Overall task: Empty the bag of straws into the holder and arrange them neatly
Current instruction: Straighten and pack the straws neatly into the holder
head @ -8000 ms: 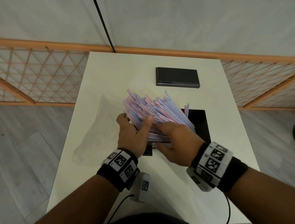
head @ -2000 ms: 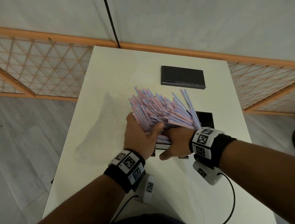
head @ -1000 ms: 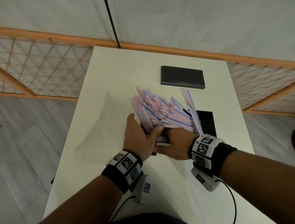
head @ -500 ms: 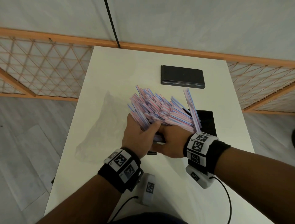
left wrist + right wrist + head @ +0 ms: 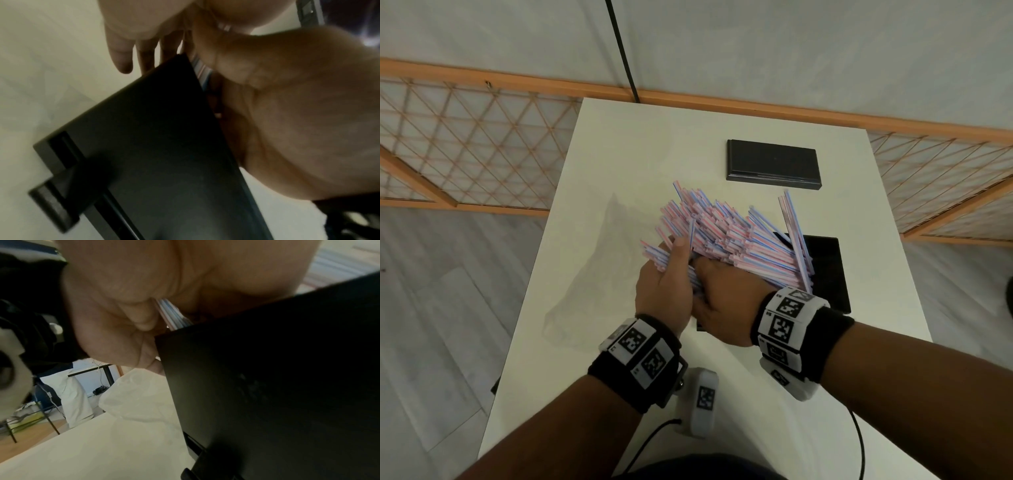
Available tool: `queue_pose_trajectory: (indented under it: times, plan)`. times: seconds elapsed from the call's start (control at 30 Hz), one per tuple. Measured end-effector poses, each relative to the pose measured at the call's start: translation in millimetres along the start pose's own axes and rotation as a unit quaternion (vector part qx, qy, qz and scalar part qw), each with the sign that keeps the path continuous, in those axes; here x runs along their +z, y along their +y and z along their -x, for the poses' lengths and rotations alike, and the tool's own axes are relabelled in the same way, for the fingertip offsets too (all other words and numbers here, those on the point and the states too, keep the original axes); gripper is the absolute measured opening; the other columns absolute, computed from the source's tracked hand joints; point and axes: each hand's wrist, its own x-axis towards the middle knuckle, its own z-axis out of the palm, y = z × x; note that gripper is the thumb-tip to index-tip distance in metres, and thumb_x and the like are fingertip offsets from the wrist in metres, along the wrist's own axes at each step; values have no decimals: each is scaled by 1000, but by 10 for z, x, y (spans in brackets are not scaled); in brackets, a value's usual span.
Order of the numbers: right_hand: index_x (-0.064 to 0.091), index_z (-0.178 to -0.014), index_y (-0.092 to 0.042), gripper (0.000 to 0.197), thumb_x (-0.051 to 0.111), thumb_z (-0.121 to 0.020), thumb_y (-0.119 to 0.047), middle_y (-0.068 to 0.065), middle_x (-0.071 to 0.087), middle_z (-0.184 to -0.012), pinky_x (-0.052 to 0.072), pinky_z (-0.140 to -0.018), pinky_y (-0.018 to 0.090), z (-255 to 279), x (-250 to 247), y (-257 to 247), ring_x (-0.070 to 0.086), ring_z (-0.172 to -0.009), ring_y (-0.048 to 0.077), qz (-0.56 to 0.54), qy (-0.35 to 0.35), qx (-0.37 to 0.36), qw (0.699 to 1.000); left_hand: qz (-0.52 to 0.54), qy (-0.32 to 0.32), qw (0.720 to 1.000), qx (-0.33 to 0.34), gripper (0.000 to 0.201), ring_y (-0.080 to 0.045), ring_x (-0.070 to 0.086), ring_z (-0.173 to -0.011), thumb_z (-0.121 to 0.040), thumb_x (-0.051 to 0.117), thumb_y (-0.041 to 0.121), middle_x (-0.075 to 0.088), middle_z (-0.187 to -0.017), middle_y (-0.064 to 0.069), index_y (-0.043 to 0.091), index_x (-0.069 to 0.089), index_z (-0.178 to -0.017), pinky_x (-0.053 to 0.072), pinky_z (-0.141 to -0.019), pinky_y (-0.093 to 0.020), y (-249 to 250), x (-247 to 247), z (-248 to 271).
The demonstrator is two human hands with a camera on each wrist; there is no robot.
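A thick fan of pink-and-blue striped straws (image 5: 726, 236) stands tilted in the black holder (image 5: 827, 274), tips leaning away to the left. My left hand (image 5: 669, 270) grips the bundle's left side, thumb laid over a few straws that stick out leftward. My right hand (image 5: 717, 294) is wrapped round the lower part of the bundle, just above the holder's near rim. In the left wrist view the straws (image 5: 200, 68) show between both palms above the holder wall (image 5: 164, 146). The right wrist view shows straws (image 5: 172, 313) entering the holder (image 5: 287, 386). Their lower ends are hidden.
The empty clear bag (image 5: 599, 274) lies flat on the white table (image 5: 640, 144) left of the hands. A black rectangular lid (image 5: 774, 164) lies at the table's far side. A wooden lattice fence (image 5: 465, 144) runs behind, and the floor drops off on both sides.
My left hand has slid up the bundle, and its thumb now lies across a few straws splayed to the left. The right hand stays low round the bundle.
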Motion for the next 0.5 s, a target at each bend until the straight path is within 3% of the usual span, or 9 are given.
queue_pose_trajectory:
  times: [0.1,0.2,0.27,0.37,0.5]
  plan:
    - [40,-138,-13,57,56,-91,-41,9,58,-128,51,-93,41,88,1,-2,60,-110,29,-1,2,-25,1000,-54,9,997,55,40,-22,72,-91,-78,53,61,76,-88,4,28,74,-85,55,-91,-49,50,-31,8]
    - [44,-138,-14,59,59,-87,-40,7,57,-129,50,-94,43,322,21,37,57,-114,30,20,65,-62,996,-55,18,994,91,43,-21,72,-93,-81,54,58,77,-90,4,23,76,-89,55,-91,-47,70,-55,-24]
    - [54,-127,-14,49,60,-85,-39,6,63,-118,53,-90,41,504,-2,101,61,-108,29,3,131,-89,987,-49,30,994,97,41,-22,73,-93,-83,56,55,77,-88,4,19,77,-88,56,-90,-48,67,-71,-46]
    - [66,-104,-10,27,68,-81,-25,3,67,-96,52,-81,30,725,-113,251,64,-89,23,-49,276,-113,953,-60,35,994,90,31,-23,72,-85,-85,58,50,72,-78,6,24,72,-76,57,-86,-50,91,-73,-33]
    - [65,-82,-7,7,71,-78,-9,1,62,-80,51,-66,27,881,-318,383,63,-72,18,-153,374,-112,908,-57,44,994,83,29,-18,65,-73,-85,59,47,68,-71,7,24,69,-70,58,-82,-48,118,-61,-8]
